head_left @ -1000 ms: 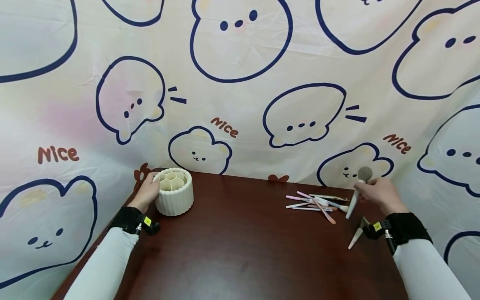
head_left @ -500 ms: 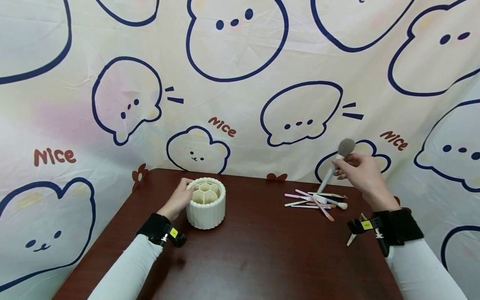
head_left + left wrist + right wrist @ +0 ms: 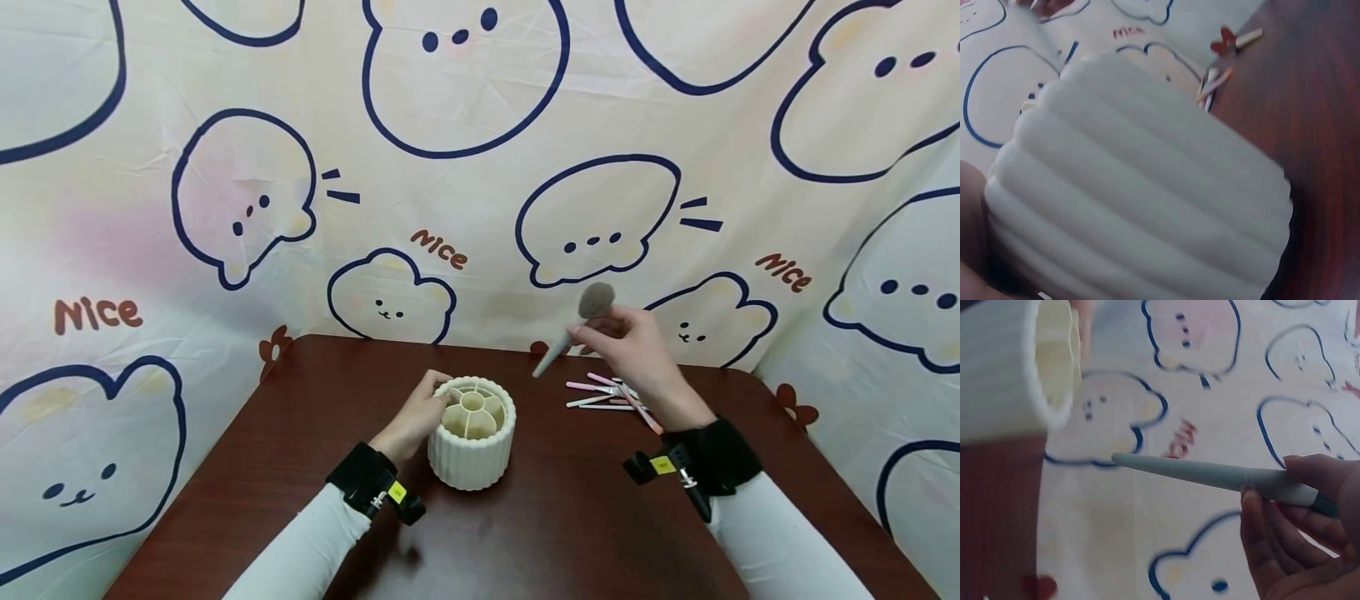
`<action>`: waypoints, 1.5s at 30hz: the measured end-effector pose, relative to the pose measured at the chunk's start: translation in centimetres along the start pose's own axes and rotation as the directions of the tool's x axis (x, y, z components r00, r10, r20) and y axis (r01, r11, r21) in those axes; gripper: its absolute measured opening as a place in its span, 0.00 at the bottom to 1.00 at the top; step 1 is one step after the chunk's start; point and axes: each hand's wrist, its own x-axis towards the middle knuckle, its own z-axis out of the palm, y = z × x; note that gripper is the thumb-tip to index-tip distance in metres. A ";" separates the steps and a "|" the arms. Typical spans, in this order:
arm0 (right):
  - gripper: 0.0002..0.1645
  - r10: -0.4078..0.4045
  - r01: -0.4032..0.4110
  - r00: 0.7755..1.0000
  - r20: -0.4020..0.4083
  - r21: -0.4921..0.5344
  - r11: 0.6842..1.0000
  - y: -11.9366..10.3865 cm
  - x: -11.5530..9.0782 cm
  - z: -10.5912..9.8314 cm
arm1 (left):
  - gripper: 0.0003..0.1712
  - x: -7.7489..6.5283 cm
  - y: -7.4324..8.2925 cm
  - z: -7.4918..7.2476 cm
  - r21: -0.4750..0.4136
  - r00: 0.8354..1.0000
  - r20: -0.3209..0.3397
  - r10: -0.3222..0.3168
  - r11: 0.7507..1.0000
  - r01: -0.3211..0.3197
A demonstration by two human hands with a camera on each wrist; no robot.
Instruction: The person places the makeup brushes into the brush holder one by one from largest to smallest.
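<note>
A cream, ribbed round brush holder [image 3: 471, 458] stands toward the middle of the table, divided inside into several compartments around a central ring. My left hand [image 3: 412, 421] grips its left side at the rim; the ribbed wall fills much of the left wrist view. My right hand [image 3: 643, 354] pinches a makeup brush [image 3: 553, 353] near its grey bristle head. The brush is raised right of the holder, bristles up, its pale handle slanting down and left. In the right wrist view the tapered handle [image 3: 1185, 472] points toward the holder, and the bristles are out of sight.
Several thin makeup brushes [image 3: 600, 398], pink and white, lie in a pile at the back right, partly behind my right hand. A cartoon-printed cloth [image 3: 480, 208] hangs behind and beside the dark wooden table [image 3: 540, 533].
My left hand has brought the holder from the left toward the table's middle. My right hand has carried the brush leftward from the right side, toward the holder.
</note>
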 end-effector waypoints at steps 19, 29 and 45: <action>0.10 -0.136 0.143 0.973 0.184 -0.024 0.989 1.0 1.1 8.6 | 0.21 -0.1 0.1 2.2 -0.010 1.000 0.005 -0.007 1.000 0.007; 0.07 -0.131 0.175 0.953 0.272 -0.146 0.974 3.1 1.6 10.2 | 0.21 0.3 -0.9 2.3 0.036 0.997 -0.024 0.072 0.997 -0.071; 0.10 -0.039 0.113 0.962 0.269 -0.265 0.958 4.3 1.5 11.9 | 0.23 0.1 -0.9 2.6 0.075 0.992 -0.040 0.119 0.990 -0.116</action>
